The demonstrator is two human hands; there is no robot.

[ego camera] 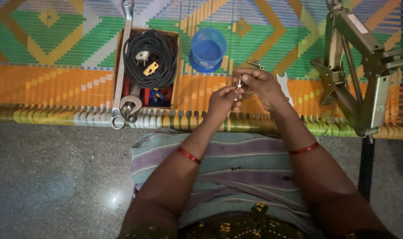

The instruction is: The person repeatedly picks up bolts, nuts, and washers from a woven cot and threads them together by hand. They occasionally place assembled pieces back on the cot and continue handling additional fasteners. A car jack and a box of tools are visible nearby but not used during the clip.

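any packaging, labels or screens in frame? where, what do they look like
Open brown cardboard box: on the woven mat, left of the hands; rectangular, holds a coiled black cable.
Pale rectangular label: on the upper arm of the olive metal scissor jack, far right; print too small to tell.
No screens.

Open mat (68, 84) (box (120, 53), jack (365, 66) flanking)

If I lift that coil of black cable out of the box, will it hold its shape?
Probably not. The black cable lies in loose loops with no tie visible, so it would likely sag and uncoil. Its plug rests free in the middle of the cardboard box and may dangle.
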